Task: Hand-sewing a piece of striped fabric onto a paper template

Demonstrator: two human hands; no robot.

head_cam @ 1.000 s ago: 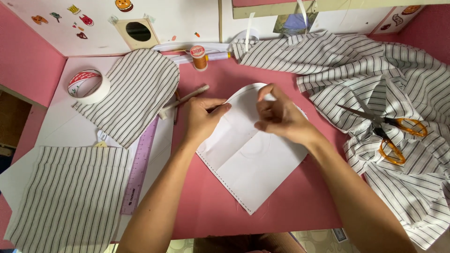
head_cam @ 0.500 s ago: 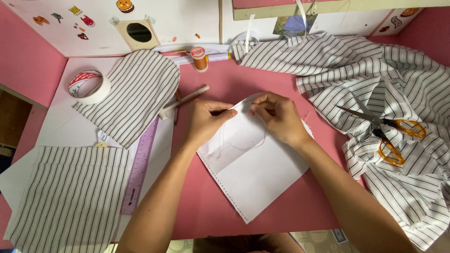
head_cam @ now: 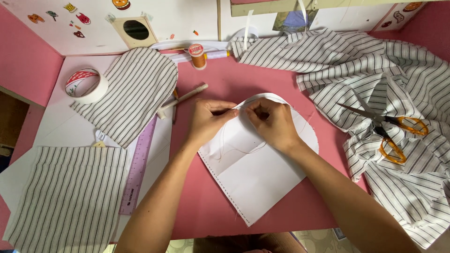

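- The white fabric piece (head_cam: 255, 173) – flat-bottomed, with a rounded top and a stitched left edge – lies in the middle of the pink tabletop (head_cam: 201, 206); every place below is told from it.
- The left hand (head_cam: 208, 122) rests on its upper left part, fingers (head_cam: 229, 112) pinched together on the curved top edge.
- The right hand (head_cam: 272, 124) lies just beside the left, on the upper middle; its fingers (head_cam: 253, 112) are closed together on the same edge, close to the left ones. Whether they hold a needle I cannot tell.
- A thin thread (head_cam: 236, 150) loops loosely over the piece, below both hands.
- Up and left: a pen-like white stick (head_cam: 183, 99), then a rounded striped fabric piece (head_cam: 131, 93) and a roll of tape (head_cam: 86, 85).
- Left: a purple ruler (head_cam: 137, 168) – beyond it, a rectangular striped fabric panel (head_cam: 70, 197).
- Above: an orange thread spool (head_cam: 197, 55), upright.
- Right: a heap of striped cloth (head_cam: 384, 93) with orange-handled scissors (head_cam: 382, 126) lying on it.
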